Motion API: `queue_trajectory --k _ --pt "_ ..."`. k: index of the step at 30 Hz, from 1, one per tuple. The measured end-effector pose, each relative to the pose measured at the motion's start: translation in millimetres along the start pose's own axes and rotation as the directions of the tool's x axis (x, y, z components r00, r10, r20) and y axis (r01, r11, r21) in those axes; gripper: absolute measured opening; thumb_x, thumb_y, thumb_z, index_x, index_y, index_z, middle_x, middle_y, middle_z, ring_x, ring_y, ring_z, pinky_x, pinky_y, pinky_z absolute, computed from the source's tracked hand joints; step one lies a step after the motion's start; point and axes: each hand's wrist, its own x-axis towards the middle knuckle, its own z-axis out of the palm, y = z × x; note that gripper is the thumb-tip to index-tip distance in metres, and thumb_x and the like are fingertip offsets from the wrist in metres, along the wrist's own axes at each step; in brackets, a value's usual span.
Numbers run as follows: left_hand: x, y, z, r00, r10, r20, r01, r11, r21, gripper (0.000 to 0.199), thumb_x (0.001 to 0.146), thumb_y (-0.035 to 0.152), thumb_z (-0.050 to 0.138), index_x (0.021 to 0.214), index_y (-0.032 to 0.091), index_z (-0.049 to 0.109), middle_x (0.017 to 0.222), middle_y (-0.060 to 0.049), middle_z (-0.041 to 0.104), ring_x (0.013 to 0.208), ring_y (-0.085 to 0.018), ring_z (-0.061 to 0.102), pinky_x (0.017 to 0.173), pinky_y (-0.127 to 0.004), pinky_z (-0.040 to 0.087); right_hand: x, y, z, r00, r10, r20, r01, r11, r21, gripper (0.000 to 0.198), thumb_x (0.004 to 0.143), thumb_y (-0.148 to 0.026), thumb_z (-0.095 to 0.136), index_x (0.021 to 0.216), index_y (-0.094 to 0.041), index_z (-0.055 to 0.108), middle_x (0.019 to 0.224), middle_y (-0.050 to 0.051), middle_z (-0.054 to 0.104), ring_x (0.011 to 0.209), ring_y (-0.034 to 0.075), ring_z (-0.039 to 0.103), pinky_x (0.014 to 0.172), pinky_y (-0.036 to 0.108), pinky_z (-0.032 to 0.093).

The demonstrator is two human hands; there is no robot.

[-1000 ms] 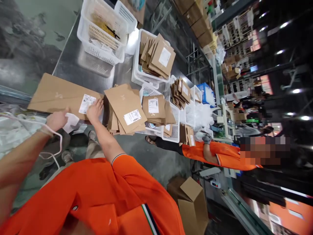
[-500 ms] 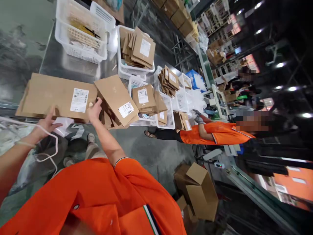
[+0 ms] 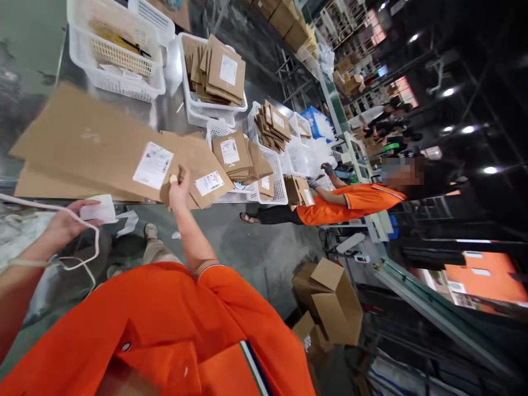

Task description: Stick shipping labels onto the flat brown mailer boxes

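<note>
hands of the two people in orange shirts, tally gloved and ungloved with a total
Ungloved: 2, the wearer's left hand holding a white piece and right hand gripping labelled cardboard
Gloved: 2, the co-worker's upper hand and lower hand
Total: 4

the large mailer (image 3: pixel 94 143) is matt brown cardboard, its label (image 3: pixel 153 165) smooth white paper; the surface (image 3: pixel 170 113) is glossy metal, the basket (image 3: pixel 124 85) white plastic.
</note>
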Motion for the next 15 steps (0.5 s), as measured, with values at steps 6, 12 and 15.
queue_trajectory --k 6,12,15 --pt "-29.6 44.6 21.0 0.993 -0.064 -0.097 0.03 0.947 -0.321 0.075 0.034 0.03 0.102 0.106 0.018 0.082 0.102 -0.008 0.085 0.093 -0.028 0.076 0.107 -0.052 0.069 15.4 -12.4 -109.0 0.892 -0.182 -0.414 -0.137 0.763 -0.631 0.057 0.109 -0.021 0.06 0.158 0.006 0.065 0.151 0.046 0.064 0.134 0.035 0.077 0.108 0.045 0.061" --pt "-12.7 80.4 17.8 0.999 0.013 -0.043 -0.029 0.915 -0.403 0.07 0.049 0.041 0.111 0.108 0.011 0.088 0.102 -0.013 0.086 0.084 -0.023 0.075 0.085 -0.042 0.07 -44.4 -11.8 -29.0 0.843 -0.279 0.459 0.434 0.857 -0.276 0.04 0.084 -0.015 0.095 0.123 -0.014 0.085 0.14 0.021 0.079 0.131 0.029 0.076 0.105 0.036 0.063" --pt "11.6 88.9 8.0 0.999 0.037 -0.03 -0.046 0.887 -0.458 0.073 0.051 0.041 0.114 0.112 0.011 0.085 0.102 -0.013 0.085 0.081 -0.021 0.074 0.079 -0.038 0.068 -67.0 -3.7 30.9 0.647 -0.186 0.74 0.216 0.975 0.056 0.021 0.085 -0.013 0.091 0.103 -0.016 0.081 0.113 0.007 0.083 0.103 0.02 0.077 0.09 0.027 0.063"
